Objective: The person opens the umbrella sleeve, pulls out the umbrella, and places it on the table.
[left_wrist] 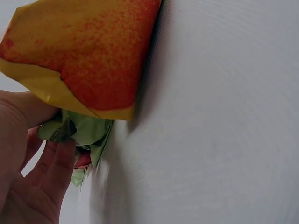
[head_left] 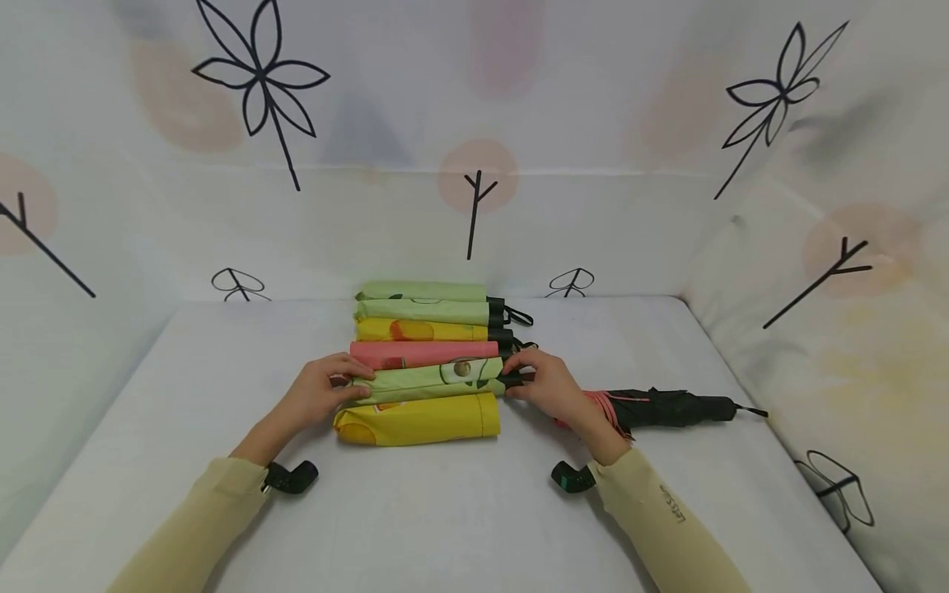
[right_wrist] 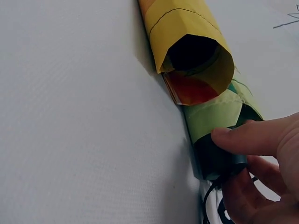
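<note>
Green umbrella [head_left: 415, 383] roughly parallels the desk's [head_left: 445, 511] far edge. Left hand [head_left: 319, 391] and right hand [head_left: 550, 387] pinch its ends; likely for steadiness.

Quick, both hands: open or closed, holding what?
Left hand: closed, pinching the nearer green umbrella by its left end.
Right hand: closed, pinching that umbrella's black handle.

Head view: forward, down across table [head_left: 445, 519]. Wrist views: close in, sharing yellow pouch [head_left: 426, 422] from opposite ends.
</note>
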Motion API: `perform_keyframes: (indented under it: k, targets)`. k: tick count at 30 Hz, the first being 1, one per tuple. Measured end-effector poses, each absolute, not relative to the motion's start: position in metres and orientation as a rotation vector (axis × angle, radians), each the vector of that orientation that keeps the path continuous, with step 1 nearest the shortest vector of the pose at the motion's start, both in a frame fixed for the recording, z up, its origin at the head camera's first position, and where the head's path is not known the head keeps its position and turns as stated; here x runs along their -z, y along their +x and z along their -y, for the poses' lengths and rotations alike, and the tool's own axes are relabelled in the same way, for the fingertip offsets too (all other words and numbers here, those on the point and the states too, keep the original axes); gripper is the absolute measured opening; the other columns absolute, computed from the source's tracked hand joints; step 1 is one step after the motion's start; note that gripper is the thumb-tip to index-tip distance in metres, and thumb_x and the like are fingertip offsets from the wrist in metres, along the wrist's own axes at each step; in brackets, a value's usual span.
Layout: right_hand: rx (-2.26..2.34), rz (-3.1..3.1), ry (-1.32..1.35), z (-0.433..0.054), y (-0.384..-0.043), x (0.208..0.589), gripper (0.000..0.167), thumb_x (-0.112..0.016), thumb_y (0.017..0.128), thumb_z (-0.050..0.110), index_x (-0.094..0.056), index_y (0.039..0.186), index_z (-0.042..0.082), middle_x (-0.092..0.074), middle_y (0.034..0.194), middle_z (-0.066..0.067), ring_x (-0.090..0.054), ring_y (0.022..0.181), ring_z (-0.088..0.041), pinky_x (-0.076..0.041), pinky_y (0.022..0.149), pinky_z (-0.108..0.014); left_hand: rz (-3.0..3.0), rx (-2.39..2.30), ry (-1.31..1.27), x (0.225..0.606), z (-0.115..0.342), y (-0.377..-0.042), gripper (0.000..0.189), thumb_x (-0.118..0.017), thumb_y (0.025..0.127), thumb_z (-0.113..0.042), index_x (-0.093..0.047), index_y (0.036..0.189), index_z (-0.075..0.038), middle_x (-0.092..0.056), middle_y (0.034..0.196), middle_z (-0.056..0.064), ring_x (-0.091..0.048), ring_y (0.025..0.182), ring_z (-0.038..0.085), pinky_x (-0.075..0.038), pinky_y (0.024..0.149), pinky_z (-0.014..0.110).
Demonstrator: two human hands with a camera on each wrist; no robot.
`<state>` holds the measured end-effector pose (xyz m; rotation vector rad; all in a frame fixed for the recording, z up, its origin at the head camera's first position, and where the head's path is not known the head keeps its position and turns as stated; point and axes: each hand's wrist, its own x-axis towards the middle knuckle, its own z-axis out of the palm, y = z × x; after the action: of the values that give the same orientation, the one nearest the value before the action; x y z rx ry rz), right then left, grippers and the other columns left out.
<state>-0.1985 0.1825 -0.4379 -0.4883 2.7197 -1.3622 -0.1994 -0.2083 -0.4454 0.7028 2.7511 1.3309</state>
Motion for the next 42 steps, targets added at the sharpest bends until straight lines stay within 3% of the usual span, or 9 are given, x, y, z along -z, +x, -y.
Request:
perform_keyframes:
  k: [15, 23, 31, 42]
  targets:
    - [1.272, -2.756, -0.569, -0.1831, -0.1999, 0.4381, 0.035, -0.083, 0.074, -0.008, -0.070, 0.100, 0.011, -0.061, 0.109, -0.003, -0.060, 0.107, -0.025, -0.053, 0.091, -0.040, -2.749, -1.336, 0.686, 0.4481, 0.2116, -0.2004, 0.019, -0.079, 0.087, -0.020, -0.078, 0.105, -0.015, -0.068, 0.112, -0.001, -0.061, 0.103, 0.021, -0.055, 0.086, 0.037]
    - [1.364, -2.760, -0.536, -0.1855, -0.1943, 0.4367, 0.026, -0.074, 0.084, -0.009, -0.069, 0.102, 0.009, -0.063, 0.107, -0.005, -0.060, 0.107, -0.025, -0.051, 0.095, -0.042, -2.763, -1.311, 0.699, 0.4479, 0.2129, -0.2019, 0.019, -0.079, 0.087, -0.021, -0.078, 0.105, -0.015, -0.069, 0.112, -0.001, -0.061, 0.099, 0.019, -0.055, 0.083, 0.030]
    - [1.226, -2.780, -0.569, -0.1852, -0.1959, 0.4371, 0.037, -0.083, 0.074, -0.007, -0.069, 0.102, 0.012, -0.059, 0.110, -0.004, -0.062, 0.109, -0.029, -0.052, 0.093, -0.043, -2.758, -1.319, 0.705, 0.4493, 0.2119, -0.2027, 0.019, -0.079, 0.087, -0.021, -0.078, 0.105, -0.015, -0.069, 0.113, 0.000, -0.061, 0.099, 0.019, -0.055, 0.081, 0.029]
    - [1.166, -2.816, -0.656, -0.1836, -0.1950, 0.4367, 0.037, -0.081, 0.076, -0.008, -0.067, 0.105, 0.011, -0.058, 0.108, -0.004, -0.059, 0.109, -0.028, -0.049, 0.096, -0.046, -2.739, -1.319, 0.691, 0.4471, 0.2135, -0.2021, 0.020, -0.079, 0.087, -0.020, -0.077, 0.106, -0.014, -0.068, 0.114, 0.000, -0.061, 0.102, 0.021, -0.055, 0.082, 0.030]
